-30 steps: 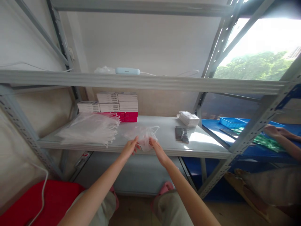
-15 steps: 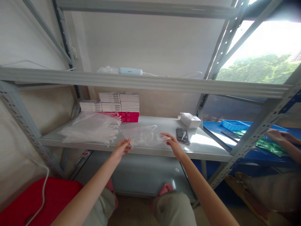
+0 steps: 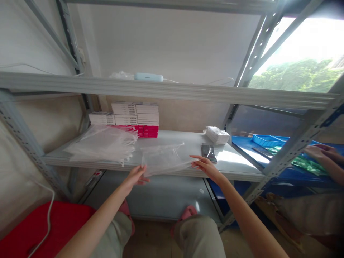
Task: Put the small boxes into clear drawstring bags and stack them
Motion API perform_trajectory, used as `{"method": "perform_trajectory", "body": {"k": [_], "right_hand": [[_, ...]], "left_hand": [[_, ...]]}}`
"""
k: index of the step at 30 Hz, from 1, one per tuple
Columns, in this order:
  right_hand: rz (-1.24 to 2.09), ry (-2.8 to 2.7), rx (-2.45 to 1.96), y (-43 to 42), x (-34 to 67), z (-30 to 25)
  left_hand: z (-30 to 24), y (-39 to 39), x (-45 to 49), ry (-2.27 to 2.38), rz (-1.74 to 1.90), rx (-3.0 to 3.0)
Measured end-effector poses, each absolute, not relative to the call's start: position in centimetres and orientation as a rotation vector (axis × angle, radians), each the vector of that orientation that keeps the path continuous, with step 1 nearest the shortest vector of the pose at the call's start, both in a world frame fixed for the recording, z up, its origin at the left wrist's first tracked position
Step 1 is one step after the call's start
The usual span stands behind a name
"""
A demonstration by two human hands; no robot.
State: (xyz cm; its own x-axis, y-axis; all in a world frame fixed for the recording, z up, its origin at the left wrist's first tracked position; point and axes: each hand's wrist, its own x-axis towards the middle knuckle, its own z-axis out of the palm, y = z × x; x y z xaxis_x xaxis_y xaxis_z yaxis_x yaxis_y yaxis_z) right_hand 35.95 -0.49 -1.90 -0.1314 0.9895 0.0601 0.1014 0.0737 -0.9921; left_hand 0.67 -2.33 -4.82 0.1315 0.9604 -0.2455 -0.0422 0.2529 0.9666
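A clear plastic bag (image 3: pixel 163 159) is stretched flat between my two hands, just over the front edge of the shelf. My left hand (image 3: pixel 137 175) pinches its near left corner between thumb and fingers. At the other end, my right hand (image 3: pixel 205 166) grips the bag's right side, with the index finger extended. A pile of similar clear plastic bags (image 3: pixel 100 143) lies to the left on the shelf board (image 3: pixel 172 138). Behind that pile stand stacked white boxes (image 3: pixel 125 116), with red boxes (image 3: pixel 149 131) under some of them.
A phone (image 3: pixel 209 153) and a white wrapped packet (image 3: pixel 217 135) lie on the right of the shelf. A light blue device (image 3: pixel 148 77) rests on the upper shelf. Metal uprights flank me. Beyond the right one, another person's hands (image 3: pixel 319 152) are near green packets (image 3: pixel 309 165) and a blue tray (image 3: pixel 268 141).
The bag has gone from crumpled to spread flatter and wider. My hands have moved apart, the right one farther right. The view has shifted slightly.
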Motion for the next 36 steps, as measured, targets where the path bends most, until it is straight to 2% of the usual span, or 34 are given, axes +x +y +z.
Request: {"method": "perform_trajectory", "body": {"k": [3,13,16,19,22,24,27,31,36], "right_hand": [[1.253,-1.490,-1.149,-0.9,35.8,-1.9],[1.155,-1.577,-1.249,-0.2,38.0,-3.5],[0.990,-1.861,-1.381,-0.9,39.0,-2.4],[0.681,-2.130,-1.436,-1.9,38.2,0.3],[0.399,-2.314,-1.377,-1.8,34.1,3.3],[0.338,-2.430,-1.227,-0.4,29.7,4.6],[0.338,-2.474,-1.111,3.7,22.9,4.8],[0.388,-2.464,-1.376,9.6,16.9,2.7],[0.722,-2.364,-1.237,13.8,14.4,-0.3]], "left_hand": [[-5.4,-2.7,1.3,1.141,0.874,1.058],[-6.8,-2.1,-0.5,1.146,0.940,1.143],[-7.1,-2.4,-0.8,1.132,1.003,1.092],[-7.3,-2.3,-0.6,1.182,1.057,1.071],[-7.4,-2.2,0.0,1.186,1.058,1.097],[-7.4,-2.4,0.6,1.140,1.068,1.126],[-7.3,-2.9,1.2,1.057,1.068,1.176],[-7.7,-3.3,1.0,0.994,1.008,1.205],[-9.0,-3.4,0.1,0.972,0.997,1.185]]}}
